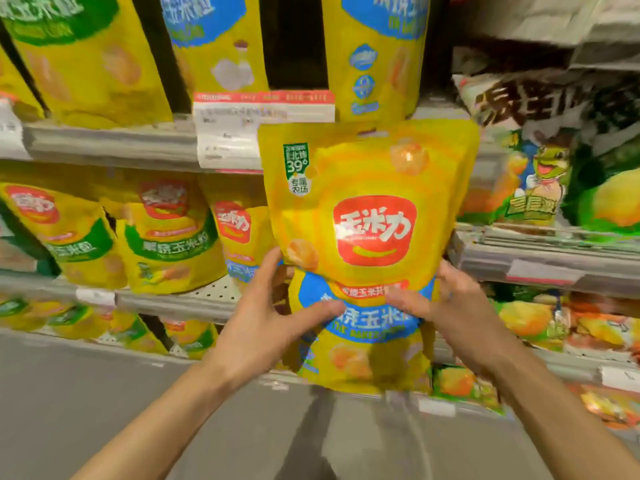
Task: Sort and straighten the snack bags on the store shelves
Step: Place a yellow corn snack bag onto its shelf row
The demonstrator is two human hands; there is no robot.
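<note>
Here, left hand (273, 327), right hand (446, 306), both gripping one yellow snack bag (370, 216).

A dark open gap (294, 39) stood between two tall yellow bags with blue labels (214, 43) on the upper shelf. On the middle perforated shelf (214, 289), bare room lay right of the yellow bags with green bands (166, 244). The large yellow snack bag with a red logo (370, 233), held up in both hands, blocked the way to the shelves behind it.
</note>
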